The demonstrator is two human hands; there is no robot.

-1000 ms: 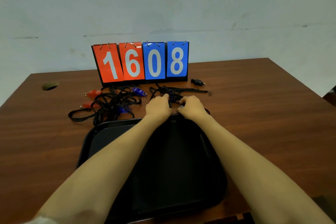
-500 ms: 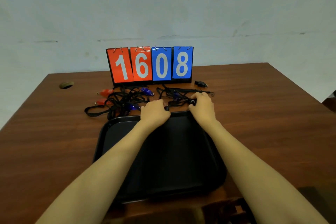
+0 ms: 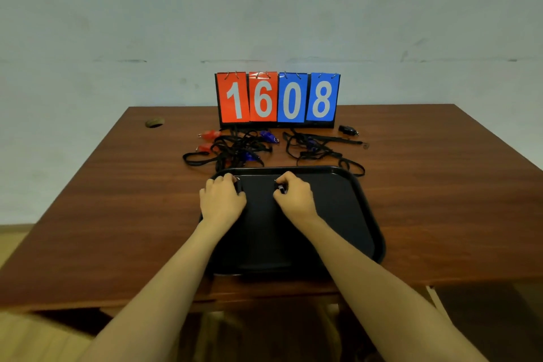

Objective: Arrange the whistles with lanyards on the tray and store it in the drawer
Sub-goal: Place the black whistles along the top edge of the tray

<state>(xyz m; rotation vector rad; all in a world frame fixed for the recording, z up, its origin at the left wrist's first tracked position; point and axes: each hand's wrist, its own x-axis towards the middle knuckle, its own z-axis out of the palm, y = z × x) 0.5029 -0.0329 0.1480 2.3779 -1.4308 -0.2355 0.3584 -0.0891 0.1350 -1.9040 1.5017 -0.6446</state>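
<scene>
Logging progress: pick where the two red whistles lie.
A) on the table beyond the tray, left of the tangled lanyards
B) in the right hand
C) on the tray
A: both red whistles lie on the table past the tray and its far rim, at the left edge of the tangled lanyards.

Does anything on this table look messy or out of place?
Yes. Behind the tray the lanyards lie in two tangled heaps, whistles caught in them, and one black whistle sits apart by the scoreboard's right end.

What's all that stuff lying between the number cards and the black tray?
In the head view, tangled black lanyards with red whistles and blue whistles lie there on the wooden table.
</scene>
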